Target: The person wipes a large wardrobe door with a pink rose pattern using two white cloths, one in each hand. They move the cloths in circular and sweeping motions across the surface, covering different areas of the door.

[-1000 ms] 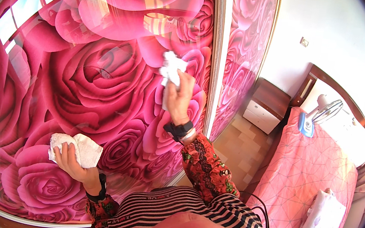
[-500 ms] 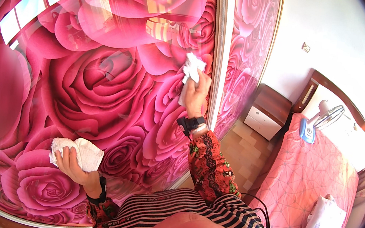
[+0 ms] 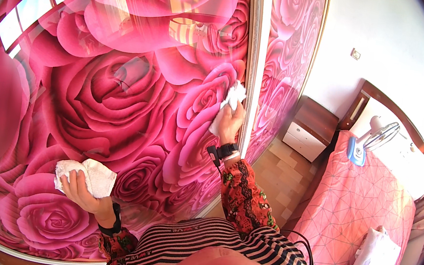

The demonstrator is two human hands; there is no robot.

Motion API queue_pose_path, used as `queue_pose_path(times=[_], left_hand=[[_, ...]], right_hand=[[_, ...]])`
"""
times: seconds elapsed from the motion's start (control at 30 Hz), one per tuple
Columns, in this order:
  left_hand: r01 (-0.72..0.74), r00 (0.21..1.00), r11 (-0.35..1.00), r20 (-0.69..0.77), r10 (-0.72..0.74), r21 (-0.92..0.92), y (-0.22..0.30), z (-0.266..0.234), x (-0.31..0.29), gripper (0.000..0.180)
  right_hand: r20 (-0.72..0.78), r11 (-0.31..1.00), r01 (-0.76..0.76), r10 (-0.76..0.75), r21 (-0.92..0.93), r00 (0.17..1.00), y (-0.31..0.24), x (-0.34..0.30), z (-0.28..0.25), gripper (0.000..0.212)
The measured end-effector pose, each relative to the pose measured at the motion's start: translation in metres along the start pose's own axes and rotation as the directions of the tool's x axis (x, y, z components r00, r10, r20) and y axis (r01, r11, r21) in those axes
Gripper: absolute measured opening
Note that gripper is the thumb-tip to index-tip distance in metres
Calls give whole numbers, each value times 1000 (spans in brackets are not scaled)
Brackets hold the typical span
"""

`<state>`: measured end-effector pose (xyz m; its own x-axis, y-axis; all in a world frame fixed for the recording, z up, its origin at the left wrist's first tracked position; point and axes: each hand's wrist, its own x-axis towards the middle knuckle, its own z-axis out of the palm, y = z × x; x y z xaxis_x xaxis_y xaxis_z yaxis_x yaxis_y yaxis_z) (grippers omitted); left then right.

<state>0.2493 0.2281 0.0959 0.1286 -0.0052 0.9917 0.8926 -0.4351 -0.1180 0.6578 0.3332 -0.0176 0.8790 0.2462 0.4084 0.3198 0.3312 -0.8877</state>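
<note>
Folded white cloth (image 3: 99,176) is held at lower left of frame by the left hand (image 3: 82,194), fingers closed on its near edge. Crumpled white cloth (image 3: 235,94), just above centre, is clamped in the right hand's (image 3: 230,126) fingers, over the rose-patterned panel (image 3: 114,107), beside its pale edging (image 3: 253,58).

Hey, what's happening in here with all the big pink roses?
A person is at a shiny rose panel with a white cloth in each hand. The right hand has a crumpled cloth up by the panel's right edge. The left hand, lower down, holds a thicker folded cloth in front of the panel. Off to the right, a fan stands on a pink bed.
</note>
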Motion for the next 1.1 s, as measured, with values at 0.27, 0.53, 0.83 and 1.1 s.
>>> queue_pose_path(times=[0.27,0.53,0.83,1.1], left_hand=[[-7,1000,1000,-17,7,26,1,3,-3,40],[-23,1000,999,-16,23,32,-4,3,-5,42],[-23,1000,999,-13,23,42,-5,3,-8,42],[-21,1000,999,-11,21,42,-4,3,-8,40]], right_hand=[[145,848,493,-522,194,840,-129,-13,25,46],[203,756,621,-654,208,729,-125,-13,22,49],[54,980,197,-196,-11,979,-7,-3,-6,37],[25,999,20,-21,38,999,-14,0,1,41]])
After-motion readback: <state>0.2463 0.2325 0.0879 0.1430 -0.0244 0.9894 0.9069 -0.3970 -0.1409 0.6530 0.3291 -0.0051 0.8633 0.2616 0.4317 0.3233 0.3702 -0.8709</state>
